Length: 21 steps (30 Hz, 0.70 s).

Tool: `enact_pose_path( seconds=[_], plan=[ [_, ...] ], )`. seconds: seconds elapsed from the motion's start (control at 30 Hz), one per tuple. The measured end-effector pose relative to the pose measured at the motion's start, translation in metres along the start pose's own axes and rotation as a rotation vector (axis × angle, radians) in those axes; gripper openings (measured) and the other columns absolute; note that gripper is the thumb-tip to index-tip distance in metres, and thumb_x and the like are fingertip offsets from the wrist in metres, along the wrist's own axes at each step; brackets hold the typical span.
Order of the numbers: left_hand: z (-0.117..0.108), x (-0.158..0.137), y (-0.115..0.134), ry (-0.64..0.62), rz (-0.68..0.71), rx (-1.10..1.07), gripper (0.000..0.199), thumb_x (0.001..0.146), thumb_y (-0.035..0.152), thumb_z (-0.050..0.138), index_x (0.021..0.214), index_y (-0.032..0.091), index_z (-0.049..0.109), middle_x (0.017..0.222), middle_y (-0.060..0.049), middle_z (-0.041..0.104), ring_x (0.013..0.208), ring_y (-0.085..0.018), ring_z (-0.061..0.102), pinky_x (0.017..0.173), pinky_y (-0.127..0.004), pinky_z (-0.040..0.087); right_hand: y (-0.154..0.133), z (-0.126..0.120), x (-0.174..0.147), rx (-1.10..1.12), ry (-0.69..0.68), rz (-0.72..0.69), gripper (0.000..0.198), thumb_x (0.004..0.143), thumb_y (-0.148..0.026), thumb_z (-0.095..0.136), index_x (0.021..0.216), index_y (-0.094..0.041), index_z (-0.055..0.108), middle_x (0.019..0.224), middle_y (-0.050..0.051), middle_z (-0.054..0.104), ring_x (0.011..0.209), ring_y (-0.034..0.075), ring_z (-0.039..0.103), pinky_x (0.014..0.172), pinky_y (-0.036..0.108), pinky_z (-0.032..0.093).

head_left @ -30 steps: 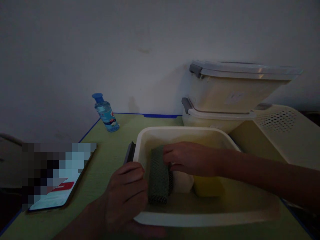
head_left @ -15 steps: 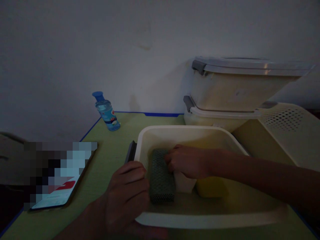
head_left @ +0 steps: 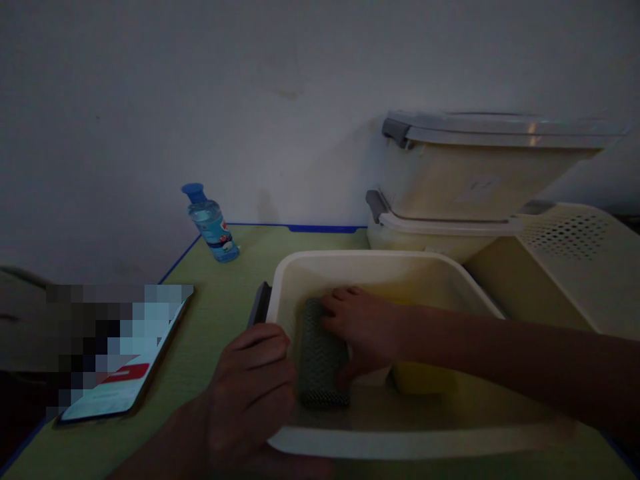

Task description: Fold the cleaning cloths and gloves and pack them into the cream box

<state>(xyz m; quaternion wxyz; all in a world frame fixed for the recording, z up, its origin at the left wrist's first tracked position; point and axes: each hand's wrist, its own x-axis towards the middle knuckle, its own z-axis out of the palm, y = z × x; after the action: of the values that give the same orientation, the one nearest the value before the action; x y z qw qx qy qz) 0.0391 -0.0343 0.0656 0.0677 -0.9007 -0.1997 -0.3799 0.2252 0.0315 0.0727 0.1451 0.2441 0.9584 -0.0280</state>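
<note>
A white plastic bin [head_left: 360,443] stands on the table before me. My left hand [head_left: 253,387] is closed around its left rim, just below a grey latch [head_left: 260,305]. Inside the bin, at the left, lies a dark green textured sponge [head_left: 320,360]. My right hand [head_left: 367,327] reaches in from the right with fingers apart. Its fingertips and thumb touch the green sponge near its right side. Beneath the palm a white block [head_left: 375,379] is partly hidden. To the right of it sits a yellow sponge [head_left: 425,379], partly covered by my forearm.
A blue bottle [head_left: 214,230] stands at the table's far left. A tablet-like screen [head_left: 125,380], partly pixelated, lies at the left edge. Two lidded storage boxes [head_left: 450,177] are stacked against the wall, beside a perforated white basket [head_left: 575,260] on the right.
My right hand has opened from a bunched grip, its fingers and thumb spreading toward the green sponge. My left hand stays on the rim.
</note>
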Motion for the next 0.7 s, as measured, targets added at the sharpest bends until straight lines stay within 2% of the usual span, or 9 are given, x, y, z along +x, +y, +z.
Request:
enact_pose_path(
  seconds=[0.17, 0.43, 0.6, 0.7],
  plan=[
    [-0.001, -0.005, -0.001, -0.047, 0.013, -0.006, 0.042, 0.086, 0.043, 0.043, 0.053, 0.018, 0.041, 0.047, 0.002, 0.049, 0.048, -0.01, 0.043, 0.062, -0.029, 0.043, 0.0, 0.011, 0.001, -0.05, 0.079, -0.029, 0.06, 0.064, -0.065, 0.058, 0.09, -0.011, 0.064, 0.1, 0.016, 0.056, 0.091, 0.029, 0.051, 0.077, 0.042, 0.041],
    [0.005, -0.002, 0.001, 0.064, 0.002, -0.004, 0.045, 0.086, 0.045, 0.042, 0.051, 0.018, 0.037, 0.043, 0.003, 0.046, 0.044, -0.009, 0.041, 0.057, -0.028, 0.041, -0.006, 0.013, -0.001, -0.077, 0.087, -0.016, 0.06, 0.066, -0.064, 0.057, 0.092, -0.01, 0.062, 0.102, 0.015, 0.056, 0.091, 0.029, 0.051, 0.075, 0.04, 0.042],
    [0.009, -0.005, 0.001, 0.11, -0.006, -0.003, 0.043, 0.086, 0.046, 0.042, 0.054, 0.019, 0.037, 0.044, 0.003, 0.044, 0.045, -0.011, 0.041, 0.056, -0.029, 0.04, 0.002, -0.001, -0.006, -0.006, -0.025, -0.056, 0.055, 0.069, -0.059, 0.058, 0.095, -0.01, 0.063, 0.102, 0.016, 0.056, 0.091, 0.029, 0.053, 0.076, 0.04, 0.042],
    [0.009, -0.005, 0.001, 0.113, 0.006, -0.008, 0.041, 0.086, 0.044, 0.042, 0.054, 0.019, 0.037, 0.044, 0.003, 0.044, 0.045, -0.011, 0.039, 0.055, -0.028, 0.04, 0.009, -0.015, -0.014, 0.076, -0.11, -0.078, 0.043, 0.07, -0.046, 0.064, 0.093, -0.01, 0.064, 0.097, 0.013, 0.058, 0.092, 0.026, 0.054, 0.08, 0.038, 0.041]
  ],
)
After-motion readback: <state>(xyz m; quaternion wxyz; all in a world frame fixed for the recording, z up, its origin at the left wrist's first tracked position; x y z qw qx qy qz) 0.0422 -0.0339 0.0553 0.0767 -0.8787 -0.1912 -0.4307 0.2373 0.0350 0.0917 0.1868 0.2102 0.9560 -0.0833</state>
